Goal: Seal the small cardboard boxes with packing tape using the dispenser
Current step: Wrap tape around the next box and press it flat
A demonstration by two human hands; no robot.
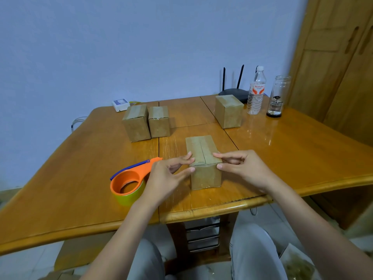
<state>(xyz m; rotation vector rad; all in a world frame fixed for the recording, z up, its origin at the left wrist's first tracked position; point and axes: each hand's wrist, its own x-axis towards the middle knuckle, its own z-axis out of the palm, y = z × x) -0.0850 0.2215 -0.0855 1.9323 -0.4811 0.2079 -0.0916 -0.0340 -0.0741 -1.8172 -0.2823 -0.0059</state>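
Right at the near edge of the wooden desk (pixel 292 150) stands a small cardboard box (pixel 203 164), its two top flaps folded shut so that a narrow seam runs down the middle of the lid; no tape shows clearly on that seam. The cardboard is plain brown with no print that can be read. The left hand (pixel 167 174) touches the box's left top edge, fingers fairly straight and thumb against the near corner. The right hand (pixel 240 168) meets the right top edge, its fingers partly curled with the fingertips and thumb pressing the flap; each grip is light and loose rather than a closed clasp.

Just left of the left hand lies the tape dispenser (pixel 131 178), orange with a blue blade arm, carrying a roll with a yellow-green rim.

Farther back on the left, two boxes (pixel 146 122) stand side by side, touching or nearly so, each with a glossy strip of tape over the top. A fourth box (pixel 229 111) stands apart at the back right. Beside it is a plastic water bottle (pixel 256 91) with a red and white label whose writing is too blurred to read, then a glass jar (pixel 278 96) with a dark emblem and small unreadable print. A black router (pixel 234 91) with two antennas sits behind, and a white adapter (pixel 120 104) lies at the far left edge.
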